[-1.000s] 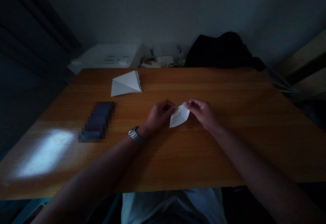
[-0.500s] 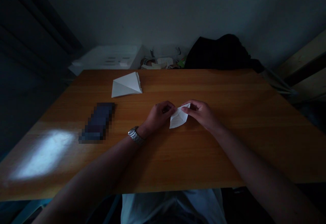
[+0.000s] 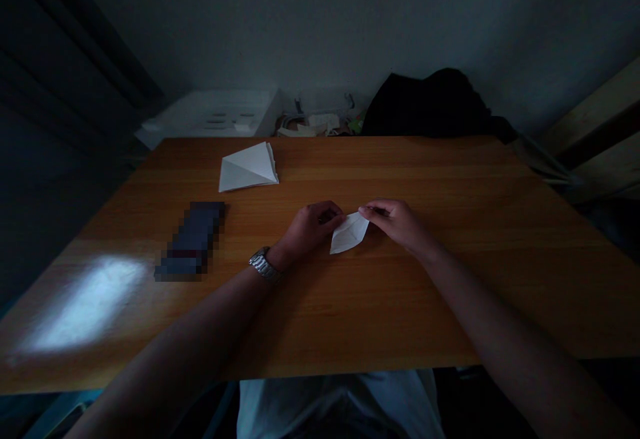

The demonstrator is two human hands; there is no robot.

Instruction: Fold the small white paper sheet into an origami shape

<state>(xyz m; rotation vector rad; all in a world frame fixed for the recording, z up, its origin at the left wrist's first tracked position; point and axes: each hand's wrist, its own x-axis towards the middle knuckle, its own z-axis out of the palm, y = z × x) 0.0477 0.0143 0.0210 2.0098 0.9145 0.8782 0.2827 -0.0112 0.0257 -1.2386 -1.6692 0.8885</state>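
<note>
The left hand (image 3: 313,229), a silver metal-link watch (image 3: 265,266) on its wrist, pinches the upper left part of a small white piece of folded paper (image 3: 350,234) between thumb and fingers. The right hand (image 3: 393,219) has thumb and forefinger closed on the paper's upper right corner; its other fingers are curled and partly hidden. The paper is between the two hands, its lower edge free and faint creases across its face; whether it touches the table cannot be told.

The step in hand appears to be working the upper edge with the fingertips. The next move seems to call for a light, even pinch, with the corners lined up.

Around them spreads a brown wood-grained table (image 3: 350,319). Well to the left lies a dark blue, oblong, pixelated object (image 3: 193,239); farther back rests a larger folded sheet of white paper (image 3: 249,167). Beyond the far edge are a white box-like container (image 3: 200,116) and a black, draped-looking heap (image 3: 427,106). Nothing visible blocks the hands, though the light is dim.
</note>
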